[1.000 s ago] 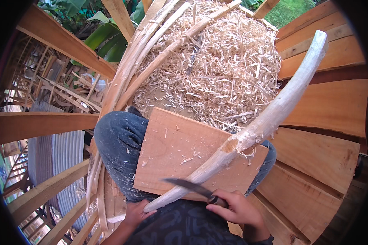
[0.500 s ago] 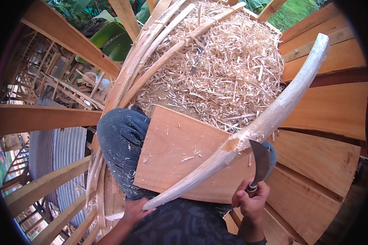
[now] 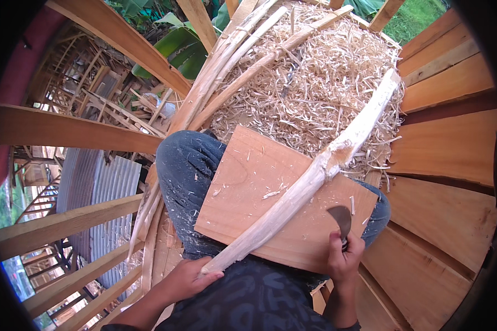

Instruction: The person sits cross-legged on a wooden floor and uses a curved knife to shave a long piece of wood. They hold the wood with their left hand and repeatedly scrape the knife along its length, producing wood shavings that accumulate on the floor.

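Your left hand point(image 3: 185, 278), nearest the lower edge of the view, closes around the near, thinner end of the long pale stick point(image 3: 301, 185), with fingers and thumb pinched around that end. Your right hand point(image 3: 345, 259), to the right and at about the same depth, is wrapped tightly around the handle of a knife point(image 3: 341, 219); the dark curved blade rises from the fist, just beside the stick but apart from it, over the near right corner of the wooden board point(image 3: 259, 193).

The board, a flat reddish-brown slab, rests across your lap on both knees, which are clad in dark trousers point(image 3: 185, 165) flecked with chips. The stick lies diagonally across the board, from its near left edge over its far right edge, and extends beyond toward the upper right; its near part is shaved smooth and pale, while a rough, splintered patch marks it at the board's far right edge. A few loose chips lie on the board near its middle.

Beyond the board spreads a heap of pale wood shavings point(image 3: 309, 83). Several long shaved sticks point(image 3: 226, 66) lie bundled along the heap's left side. Plank flooring point(image 3: 453, 160) fans out on the right. At left, wooden rails point(image 3: 61, 129) cross above corrugated metal sheeting point(image 3: 99, 204) below.
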Demonstrator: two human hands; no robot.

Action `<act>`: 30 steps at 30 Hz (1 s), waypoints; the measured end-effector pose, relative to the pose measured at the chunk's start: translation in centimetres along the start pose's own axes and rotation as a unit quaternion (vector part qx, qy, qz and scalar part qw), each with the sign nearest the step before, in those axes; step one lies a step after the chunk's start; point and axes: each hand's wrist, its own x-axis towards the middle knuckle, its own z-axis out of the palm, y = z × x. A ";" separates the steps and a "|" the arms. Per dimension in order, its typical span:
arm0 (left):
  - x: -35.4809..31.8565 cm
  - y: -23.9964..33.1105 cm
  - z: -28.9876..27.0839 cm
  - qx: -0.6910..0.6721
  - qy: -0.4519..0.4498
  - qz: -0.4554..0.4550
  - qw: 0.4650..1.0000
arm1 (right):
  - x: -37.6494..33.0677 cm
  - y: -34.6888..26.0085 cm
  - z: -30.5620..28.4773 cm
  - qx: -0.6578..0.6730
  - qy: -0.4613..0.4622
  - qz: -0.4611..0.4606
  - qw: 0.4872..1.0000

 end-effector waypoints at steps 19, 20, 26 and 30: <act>3.7 3.2 0.1 -0.485 -0.288 -0.136 0.815 | -0.5 -0.5 -0.1 -0.109 -0.081 0.000 0.991; 3.7 3.3 0.1 -0.472 -0.280 -0.137 0.825 | -0.4 -0.8 0.2 -0.111 -0.086 0.001 0.990; 3.6 3.8 0.1 -0.393 -0.247 -0.134 0.876 | -0.9 -2.5 2.0 -0.231 -0.132 -0.100 0.959; 3.7 3.4 0.2 -0.373 -0.239 -0.120 0.888 | -0.5 -3.2 2.7 -0.292 -0.144 -0.090 0.941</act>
